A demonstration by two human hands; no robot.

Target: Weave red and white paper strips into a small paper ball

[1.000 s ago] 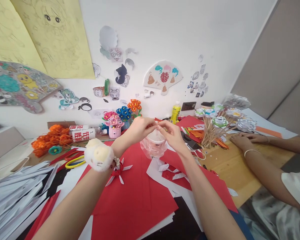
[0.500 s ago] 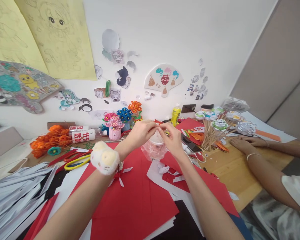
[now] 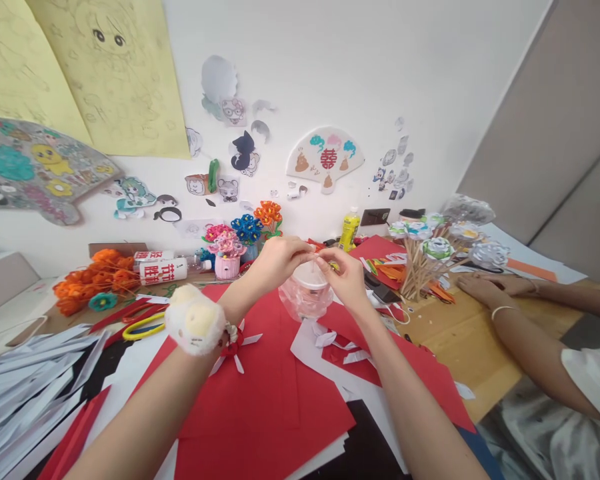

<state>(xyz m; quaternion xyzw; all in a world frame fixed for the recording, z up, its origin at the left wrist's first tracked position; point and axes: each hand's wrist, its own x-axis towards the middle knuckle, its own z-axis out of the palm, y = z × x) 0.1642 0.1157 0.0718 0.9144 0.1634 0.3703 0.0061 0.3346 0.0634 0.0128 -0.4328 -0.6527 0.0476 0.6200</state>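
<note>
My left hand [image 3: 279, 259] and my right hand [image 3: 344, 276] meet fingertip to fingertip above a clear plastic cup wrapped in a bag [image 3: 305, 297]. Both pinch a thin whitish strip [image 3: 314, 256] between thumb and fingers; it is too small to name. A fluffy cream plush wristband [image 3: 193, 319] sits on my left wrist. Under my arms lie red paper sheets [image 3: 275, 407] and a red-and-white paper flower [image 3: 236, 345].
Another person's hands [image 3: 483, 288] rest on the wooden table [image 3: 460, 333] at right, beside wooden sticks topped with paper flowers [image 3: 425, 257]. Orange paper flowers [image 3: 93, 280], a glue bottle [image 3: 161, 271], a yellow bottle [image 3: 349, 228], small flower pots [image 3: 227, 250] and silver strips [image 3: 30, 380] lie about.
My hands stay joined over the cup, pinching the strip. The view shifted slightly; my left wrist moved a little to the left.
</note>
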